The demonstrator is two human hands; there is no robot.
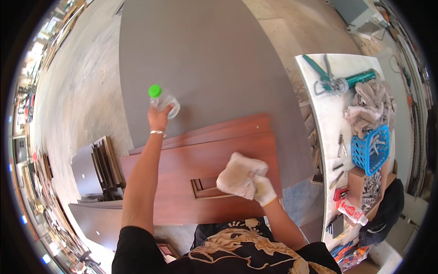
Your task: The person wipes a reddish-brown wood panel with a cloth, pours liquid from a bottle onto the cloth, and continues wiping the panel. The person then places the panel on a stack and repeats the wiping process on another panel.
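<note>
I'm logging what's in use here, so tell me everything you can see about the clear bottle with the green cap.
The small clear plastic bottle with a round green cap is gripped in the bare left hand, held out at arm's length over the large grey board. It tilts, cap toward the upper left. Its body looks see-through and mostly colourless; how full it is cannot be told. Only the fingers touch it.

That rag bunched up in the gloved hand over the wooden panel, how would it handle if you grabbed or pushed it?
The cloth looks crumpled and soft in the right hand, so it is probably floppy and light. It would likely bunch up, not slide cleanly, on the reddish panel.
</note>
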